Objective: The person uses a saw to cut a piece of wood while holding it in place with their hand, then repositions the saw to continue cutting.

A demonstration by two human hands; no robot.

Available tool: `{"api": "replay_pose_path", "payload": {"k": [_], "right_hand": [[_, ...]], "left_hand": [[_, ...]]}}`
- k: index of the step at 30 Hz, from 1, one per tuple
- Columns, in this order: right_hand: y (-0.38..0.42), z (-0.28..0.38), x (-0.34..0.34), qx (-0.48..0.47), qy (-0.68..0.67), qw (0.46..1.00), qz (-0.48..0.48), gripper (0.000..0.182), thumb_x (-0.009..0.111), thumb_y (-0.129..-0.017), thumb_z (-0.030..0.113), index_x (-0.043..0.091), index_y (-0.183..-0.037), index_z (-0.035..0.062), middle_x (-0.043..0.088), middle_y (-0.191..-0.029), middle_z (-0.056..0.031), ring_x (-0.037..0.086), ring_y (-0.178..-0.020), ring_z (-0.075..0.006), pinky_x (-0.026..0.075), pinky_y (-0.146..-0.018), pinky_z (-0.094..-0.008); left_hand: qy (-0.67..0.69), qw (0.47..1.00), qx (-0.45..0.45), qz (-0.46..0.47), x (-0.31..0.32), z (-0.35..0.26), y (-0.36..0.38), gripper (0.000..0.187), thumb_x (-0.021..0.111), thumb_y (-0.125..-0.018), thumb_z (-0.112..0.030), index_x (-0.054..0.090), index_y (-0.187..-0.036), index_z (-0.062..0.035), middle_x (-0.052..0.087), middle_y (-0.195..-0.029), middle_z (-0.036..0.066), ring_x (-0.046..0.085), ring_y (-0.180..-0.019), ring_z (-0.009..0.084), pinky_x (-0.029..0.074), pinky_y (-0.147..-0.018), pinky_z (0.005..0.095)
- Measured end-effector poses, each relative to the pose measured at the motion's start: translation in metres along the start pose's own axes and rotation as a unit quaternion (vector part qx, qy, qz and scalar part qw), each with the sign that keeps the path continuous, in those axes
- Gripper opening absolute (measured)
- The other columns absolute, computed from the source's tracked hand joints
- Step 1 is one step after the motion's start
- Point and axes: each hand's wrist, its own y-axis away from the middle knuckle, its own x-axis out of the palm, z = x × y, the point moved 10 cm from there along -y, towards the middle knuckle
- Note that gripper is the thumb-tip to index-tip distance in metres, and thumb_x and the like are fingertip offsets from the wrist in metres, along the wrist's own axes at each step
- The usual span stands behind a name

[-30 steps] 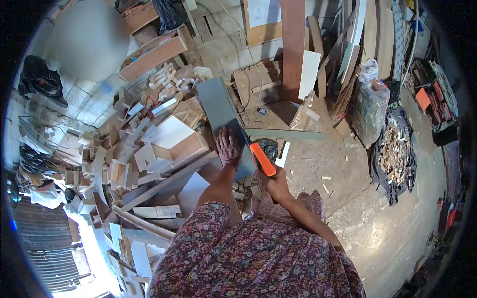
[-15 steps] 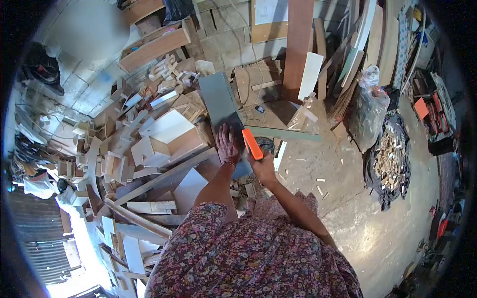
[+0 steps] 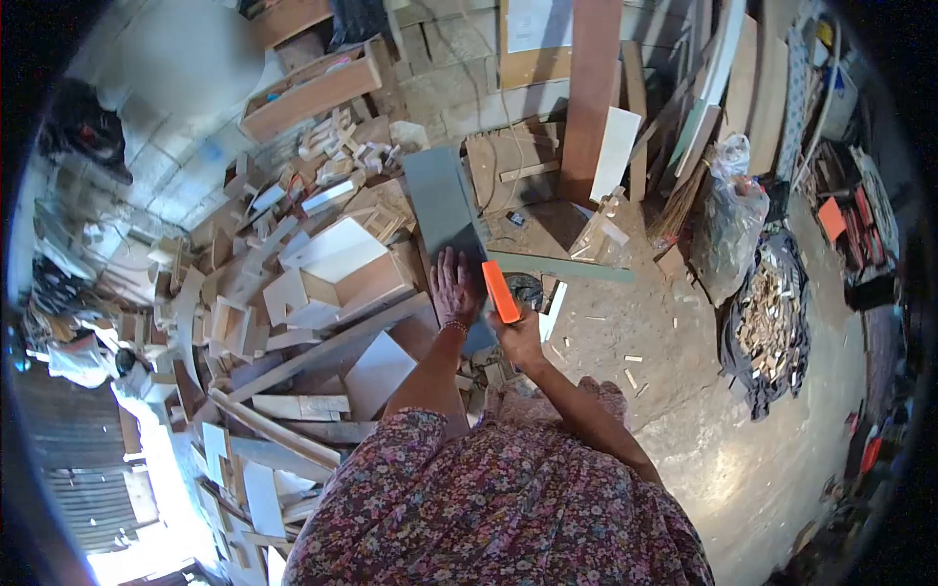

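Observation:
A long grey board (image 3: 438, 200) runs away from me in the middle of the view. My left hand (image 3: 455, 289) lies flat on it, palm down, fingers spread. Just to the right, my right hand (image 3: 518, 335) is wrapped round the lower end of an orange handle (image 3: 500, 291), which stands at the board's right edge. Whatever the handle belongs to is too dark to make out beside the board.
Wood offcuts and a white panel (image 3: 337, 254) are heaped on the left. A greenish strip (image 3: 562, 266) extends right from the board. Tall planks (image 3: 592, 107) lean at the back. Right of them are a clear plastic bag (image 3: 728, 220) and a dark sack of wood scraps (image 3: 767, 313).
The whole view has shifted slightly, so the board and both hands appear a little lower and to the right. Both hands keep their places at the board and the orange handle.

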Motion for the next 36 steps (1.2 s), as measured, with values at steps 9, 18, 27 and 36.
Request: {"api": "replay_pose_path", "payload": {"k": [9, 18, 27, 36], "right_hand": [[0.009, 0.016, 0.008, 0.037, 0.082, 0.995, 0.034, 0.022, 0.063, -0.075, 0.015, 0.057, -0.091, 0.0011, 0.057, -0.070, -0.0049, 0.048, -0.065, -0.0095, 0.043, -0.062, -0.0281], [-0.007, -0.019, -0.001, 0.057, 0.143, 0.988, 0.031, 0.023, 0.063, -0.075, 0.013, 0.057, -0.093, -0.0005, 0.059, -0.074, -0.0033, 0.049, -0.069, -0.0093, 0.043, -0.066, -0.0271], [-0.001, -0.019, -0.012, 0.100, -0.017, 0.993, 0.059, 0.010, 0.060, -0.077, 0.009, 0.053, -0.075, 0.0020, 0.049, -0.057, -0.0012, 0.045, -0.048, -0.0097, 0.037, -0.046, -0.0259], [0.001, -0.002, -0.003, 0.088, 0.014, 0.996, 0.022, 0.014, 0.064, -0.076, 0.009, 0.054, -0.083, 0.0015, 0.051, -0.060, -0.0005, 0.042, -0.054, -0.0081, 0.039, -0.050, -0.0253]], "left_hand": [[-0.087, 0.995, -0.042, 0.036, 0.025, 0.021, 0.008, 0.049, 0.046, -0.077, -0.019, 0.040, -0.123, -0.0032, 0.033, -0.131, 0.018, 0.026, -0.126, 0.0326, 0.022, -0.102, 0.0447], [-0.062, 0.997, -0.047, 0.011, 0.013, 0.012, -0.021, 0.051, 0.045, -0.079, -0.021, 0.035, -0.127, -0.0049, 0.033, -0.133, 0.011, 0.023, -0.128, 0.0281, 0.020, -0.103, 0.0428], [-0.055, 0.997, -0.060, -0.009, 0.015, 0.019, -0.020, 0.057, 0.044, -0.077, -0.021, 0.031, -0.131, -0.0071, 0.028, -0.138, 0.006, 0.025, -0.127, 0.0257, 0.017, -0.105, 0.0425], [-0.040, 0.996, -0.079, 0.001, 0.013, 0.019, -0.019, 0.054, 0.041, -0.077, -0.015, 0.033, -0.131, -0.0107, 0.029, -0.138, 0.004, 0.029, -0.126, 0.0244, 0.021, -0.102, 0.0436]]}}
